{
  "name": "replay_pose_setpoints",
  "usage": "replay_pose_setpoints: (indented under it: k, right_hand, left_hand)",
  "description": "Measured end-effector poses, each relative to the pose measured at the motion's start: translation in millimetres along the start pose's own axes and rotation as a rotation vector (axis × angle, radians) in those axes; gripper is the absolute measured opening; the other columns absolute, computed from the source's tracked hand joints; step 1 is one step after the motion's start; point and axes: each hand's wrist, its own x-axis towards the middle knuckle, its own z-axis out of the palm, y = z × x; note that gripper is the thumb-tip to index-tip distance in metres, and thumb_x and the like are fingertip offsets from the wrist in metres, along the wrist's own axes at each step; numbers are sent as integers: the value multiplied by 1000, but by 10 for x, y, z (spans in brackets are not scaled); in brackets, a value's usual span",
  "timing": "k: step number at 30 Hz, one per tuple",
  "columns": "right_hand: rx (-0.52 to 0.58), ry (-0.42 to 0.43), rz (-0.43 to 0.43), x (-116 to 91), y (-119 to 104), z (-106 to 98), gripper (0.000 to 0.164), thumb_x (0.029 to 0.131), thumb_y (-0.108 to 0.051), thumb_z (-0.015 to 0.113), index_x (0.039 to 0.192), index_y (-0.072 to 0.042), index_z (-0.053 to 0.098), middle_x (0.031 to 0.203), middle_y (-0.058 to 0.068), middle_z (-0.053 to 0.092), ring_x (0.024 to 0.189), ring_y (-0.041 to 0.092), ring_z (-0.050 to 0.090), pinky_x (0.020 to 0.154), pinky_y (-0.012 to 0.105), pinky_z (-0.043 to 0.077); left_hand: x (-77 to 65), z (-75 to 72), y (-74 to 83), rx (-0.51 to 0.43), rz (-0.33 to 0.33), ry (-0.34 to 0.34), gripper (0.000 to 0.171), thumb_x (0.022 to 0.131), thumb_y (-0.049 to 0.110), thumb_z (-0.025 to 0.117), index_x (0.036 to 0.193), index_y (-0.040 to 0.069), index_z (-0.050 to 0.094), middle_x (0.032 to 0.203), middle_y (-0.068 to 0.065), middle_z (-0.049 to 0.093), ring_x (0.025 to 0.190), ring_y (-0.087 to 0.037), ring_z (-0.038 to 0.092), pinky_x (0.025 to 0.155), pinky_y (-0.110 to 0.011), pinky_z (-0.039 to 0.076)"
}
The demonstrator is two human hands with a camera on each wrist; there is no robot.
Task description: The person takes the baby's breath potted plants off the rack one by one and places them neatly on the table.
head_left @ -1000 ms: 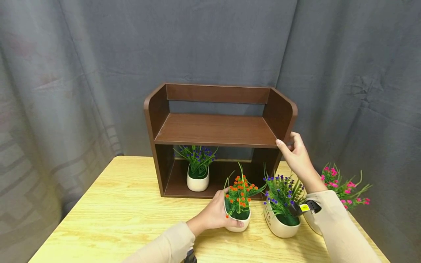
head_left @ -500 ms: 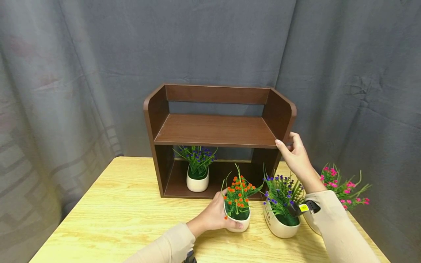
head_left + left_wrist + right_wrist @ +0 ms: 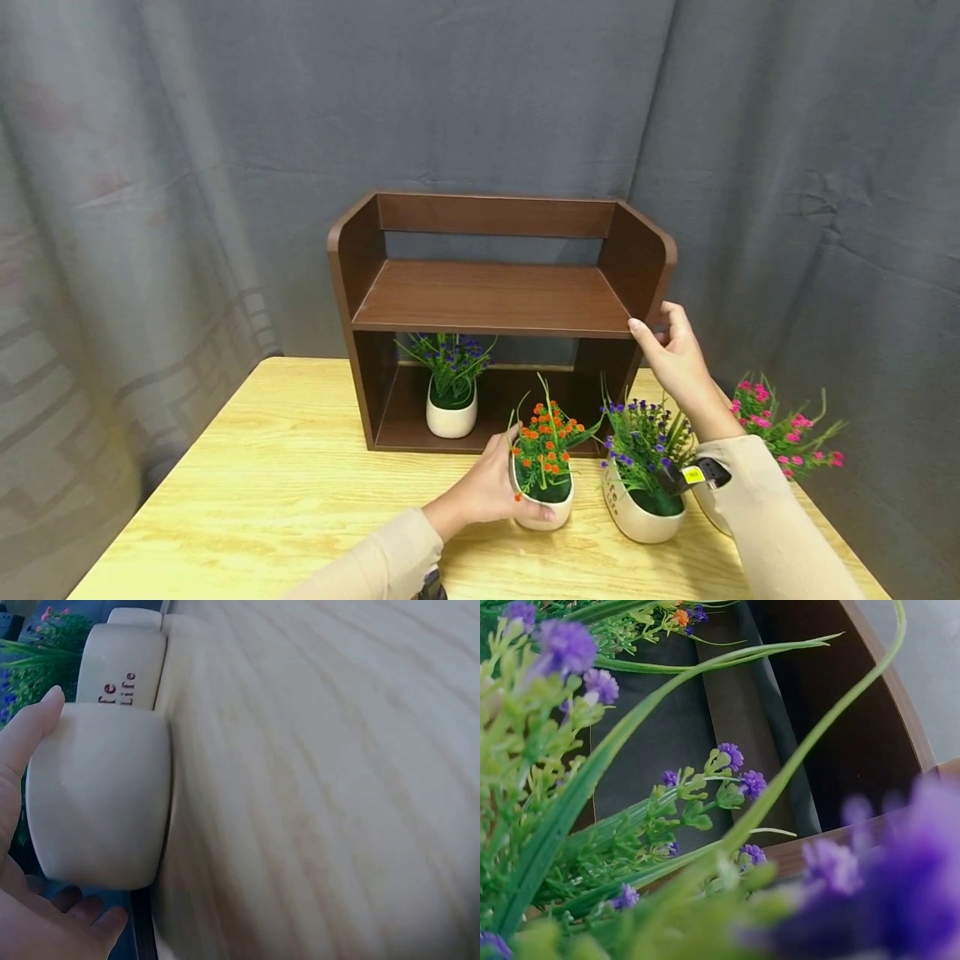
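My left hand [image 3: 480, 492] holds a white potted plant with orange flowers [image 3: 558, 512] from its left side, thumb in front and fingers behind. In the left wrist view that white pot [image 3: 105, 795] stands close on the wooden table. At the right side of a dark brown two-tier shelf [image 3: 480, 296], my right hand [image 3: 678, 362] grips the upright panel near the middle board, its thumb at the front edge. Inside the lower tier, toward the left, sits a white pot with purple flowers [image 3: 452, 419]. Purple flowers [image 3: 751, 784] fill much of the right wrist view, where my right hand is hidden.
Right of the orange-flowered plant stands a lettered white pot with purple flowers [image 3: 648, 525]. Behind my right forearm, pink flowers [image 3: 783, 425] rise from another pot, partly covered. A grey curtain [image 3: 487, 100] hangs behind the wooden table [image 3: 247, 483].
Both hands keep their hold. The orange-flowered plant and the shelf stay almost exactly where they were, with only a very slight shift in view.
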Motion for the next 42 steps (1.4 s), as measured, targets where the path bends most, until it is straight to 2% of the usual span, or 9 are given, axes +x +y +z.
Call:
replay_pose_setpoints:
  k: [2, 7, 16, 21, 31, 37, 42]
  right_hand:
    - [-1, 6, -1, -1, 1, -1, 45, 103, -23, 58, 137, 0, 42, 114, 6, 46, 75, 10, 45, 56, 23, 39]
    - [-10, 2, -2, -4, -8, 0, 46, 103, -24, 58, 138, 0, 42, 114, 7, 46, 76, 11, 45, 56, 23, 39]
    - [-32, 3, 11, -13, 14, 8, 47, 103, -25, 58, 139, 0, 41, 118, 9, 46, 80, 10, 46, 59, 23, 40]
    - [-42, 5, 4, -20, 3, -5, 45, 104, -20, 55, 139, 4, 40, 118, 12, 47, 78, 9, 45, 58, 22, 39]
    - [-41, 8, -20, -13, 21, 0, 44, 104, -20, 55, 138, 4, 41, 118, 11, 47, 79, 8, 45, 60, 22, 39]
    - [-28, 17, -18, -10, 30, 12, 45, 103, -23, 58, 139, 0, 43, 118, 9, 47, 79, 9, 46, 60, 23, 39]
    - [-30, 18, -12, -20, 17, 10, 45, 103, -24, 58, 138, 1, 43, 118, 9, 47, 77, 9, 46, 58, 23, 40]
  left_hand:
    - [0, -35, -6, 15, -15, -6, 129, 61, 43, 96, 158, 4, 20, 146, -12, 38, 133, -27, 40, 108, -51, 37]
    - [-17, -105, -50, 16, -57, -21, 127, 61, 47, 95, 158, 8, 23, 149, -12, 36, 138, -29, 37, 109, -53, 36]
    - [-115, -284, -151, -7, -56, -17, 118, 65, 49, 92, 156, 9, 28, 151, -13, 37, 138, -32, 39, 108, -56, 36]
    - [-146, -413, -238, 8, -3, 32, 106, 69, 45, 91, 152, 7, 37, 147, -13, 43, 132, -33, 45, 106, -56, 38]
    - [-197, -664, -360, -9, 82, 136, 94, 73, 34, 91, 148, 5, 42, 137, -20, 51, 121, -35, 56, 98, -56, 45]
    - [-211, -793, -355, -5, 88, 206, 85, 76, 26, 90, 146, 8, 44, 134, -15, 53, 114, -31, 61, 96, -54, 47]
    - [-183, -891, -364, 17, 74, 300, 76, 78, 21, 89, 141, 8, 50, 125, -12, 58, 109, -26, 62, 91, -53, 50]
